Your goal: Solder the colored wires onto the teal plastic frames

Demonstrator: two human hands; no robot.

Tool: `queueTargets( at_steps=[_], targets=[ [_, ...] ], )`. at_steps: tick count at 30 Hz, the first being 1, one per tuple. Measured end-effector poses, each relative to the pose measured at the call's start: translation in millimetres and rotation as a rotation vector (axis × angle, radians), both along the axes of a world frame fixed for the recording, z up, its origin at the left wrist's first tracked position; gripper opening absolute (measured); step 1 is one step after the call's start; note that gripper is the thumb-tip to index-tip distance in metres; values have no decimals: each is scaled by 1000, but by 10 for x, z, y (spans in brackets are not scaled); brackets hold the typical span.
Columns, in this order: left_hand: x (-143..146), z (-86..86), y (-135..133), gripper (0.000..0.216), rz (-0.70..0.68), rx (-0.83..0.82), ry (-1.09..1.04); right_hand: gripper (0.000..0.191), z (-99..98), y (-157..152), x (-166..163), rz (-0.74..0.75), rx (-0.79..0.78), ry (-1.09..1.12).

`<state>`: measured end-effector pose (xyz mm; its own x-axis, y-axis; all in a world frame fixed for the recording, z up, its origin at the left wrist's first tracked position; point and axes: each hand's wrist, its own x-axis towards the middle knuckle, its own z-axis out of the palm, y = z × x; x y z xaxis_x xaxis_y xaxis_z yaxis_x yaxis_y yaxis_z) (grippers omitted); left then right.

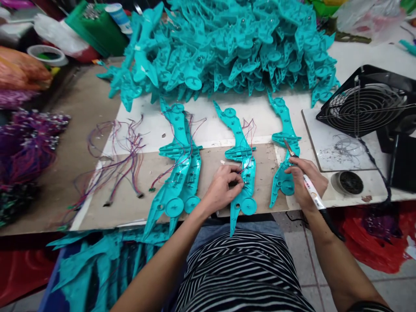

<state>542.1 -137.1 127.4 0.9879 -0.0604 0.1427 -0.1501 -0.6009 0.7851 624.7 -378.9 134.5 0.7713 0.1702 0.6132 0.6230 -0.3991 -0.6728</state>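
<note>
My left hand [224, 187] is closed in a pinch on the middle teal plastic shell [242, 156], at its wired lower part on the work board [130, 195]. My right hand [307, 180] grips a white-handled soldering iron [308, 184] like a pen; its tip points up-left over the right teal shell [284, 143]. A pair of stacked teal shells [180, 169] with red and blue wires lies to the left.
A big heap of teal shells [227, 43] fills the back of the table. Loose wire bundles [120, 160] lie at left. A black fan [367, 104] stands at right, a small round tin [349, 183] near it. More teal parts [107, 260] sit below the table edge.
</note>
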Motion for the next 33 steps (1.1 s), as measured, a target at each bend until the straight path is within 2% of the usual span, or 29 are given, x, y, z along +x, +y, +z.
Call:
queueTargets(
  at_steps=[2, 5, 8, 10, 20, 29, 33],
  targets=[
    [-1, 2, 3, 7, 0, -5, 2, 26, 30, 1, -36, 59, -21, -33],
    [-1, 16, 2, 7, 4, -8, 18, 33, 109, 0, -193, 235, -92, -79],
    [5, 35, -2, 8, 4, -2, 34, 23, 188, 11, -379, 400, -144, -74],
    [11, 43, -4, 8, 3, 1, 37, 22, 215, 24, -465, 451, -145, -76],
    [15, 24, 8, 7, -8, -1, 37, 22, 195, 79, -512, 531, -141, -70],
    [10, 26, 8, 7, -5, -5, 47, 25, 190, 78, -519, 538, -146, -94],
    [11, 18, 10, 7, -3, -10, 42, 29, 224, 20, -498, 476, -155, -100]
  ],
)
